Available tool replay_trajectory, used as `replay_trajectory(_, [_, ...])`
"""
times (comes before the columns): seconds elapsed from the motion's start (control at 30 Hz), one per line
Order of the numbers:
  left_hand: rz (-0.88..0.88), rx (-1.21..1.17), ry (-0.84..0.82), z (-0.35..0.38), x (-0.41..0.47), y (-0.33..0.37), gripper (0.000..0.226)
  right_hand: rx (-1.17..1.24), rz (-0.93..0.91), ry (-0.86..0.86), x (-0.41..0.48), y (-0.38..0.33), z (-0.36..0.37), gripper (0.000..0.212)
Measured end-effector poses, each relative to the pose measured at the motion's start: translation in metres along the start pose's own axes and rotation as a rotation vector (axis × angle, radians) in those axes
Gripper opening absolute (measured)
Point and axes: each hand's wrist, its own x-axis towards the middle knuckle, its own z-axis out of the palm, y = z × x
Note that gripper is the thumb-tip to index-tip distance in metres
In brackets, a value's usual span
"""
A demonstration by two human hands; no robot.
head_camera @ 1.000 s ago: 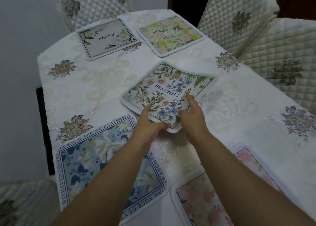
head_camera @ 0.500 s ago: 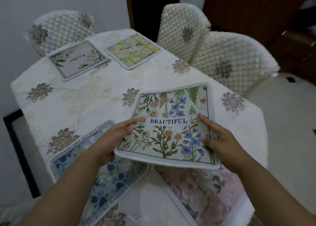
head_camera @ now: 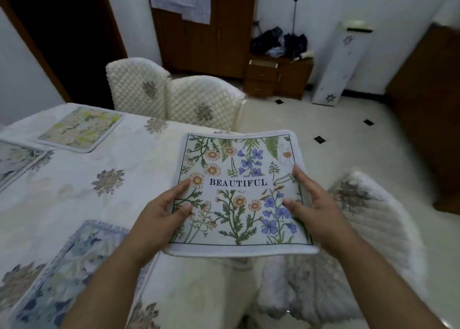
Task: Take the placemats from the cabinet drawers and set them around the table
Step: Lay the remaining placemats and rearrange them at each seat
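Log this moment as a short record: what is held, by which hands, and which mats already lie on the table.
held: BEAUTIFUL placemat, printed side up
left side: left hand grips its left edge, thumb on top
right side: right hand grips its right edge
position: over the near corner of the table, partly past the edge
contact with cloth: cannot tell
laid already: yellow floral placemat; blue floral placemat; pale placemat, cut off at the picture's left edge

BEAUTIFUL placemat (head_camera: 239,194) lifted off the table (head_camera: 74,179), carried rightward over its corner
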Motion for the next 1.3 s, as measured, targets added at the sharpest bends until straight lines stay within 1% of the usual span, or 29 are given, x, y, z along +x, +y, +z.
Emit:
replay_trajectory(0.07, [0.028, -0.009, -0.05, 0.023, -0.007, 0.013, 0.052, 0.02, 0.013, 0.082, -0.031, -0.001, -0.024, 0.079])
replay_trajectory(0.27, [0.025, -0.057, -0.174, 0.105, -0.022, 0.046, 0.048, 0.043, 0.022, 0.302, -0.103, 0.003, -0.096, 0.076])
replay_trajectory(0.4, [0.043, -0.045, -0.228, 0.164, -0.032, 0.058, 0.046, -0.017, 0.029, 0.355, -0.136, 0.011, -0.147, 0.075])
replay_trajectory(0.47, [0.037, -0.049, -0.244, 0.196, -0.038, 0.061, 0.047, -0.005, 0.037, 0.375, -0.149, 0.019, -0.177, 0.076])
replay_trajectory(0.73, [0.009, -0.012, -0.245, 0.334, -0.077, 0.073, 0.049, -0.016, 0.103, 0.369, -0.186, 0.055, -0.31, 0.079])
replay_trajectory(0.9, [0.007, -0.05, -0.207, 0.407, -0.096, 0.078, 0.049, -0.014, 0.104, 0.331, -0.194, 0.07, -0.384, 0.079])
replay_trajectory(1.0, [0.005, -0.011, -0.201, 0.438, -0.1, 0.083, 0.049, -0.012, 0.11, 0.314, -0.193, 0.074, -0.417, 0.078])
replay_trajectory(1.1, [-0.016, -0.047, -0.186, 0.463, -0.094, 0.088, 0.049, -0.004, 0.111, 0.295, -0.182, 0.078, -0.444, 0.078])
replay_trajectory(1.3, [-0.051, -0.058, -0.166, 0.509, -0.048, 0.096, 0.05, -0.019, 0.116, 0.284, -0.134, 0.088, -0.488, 0.078])
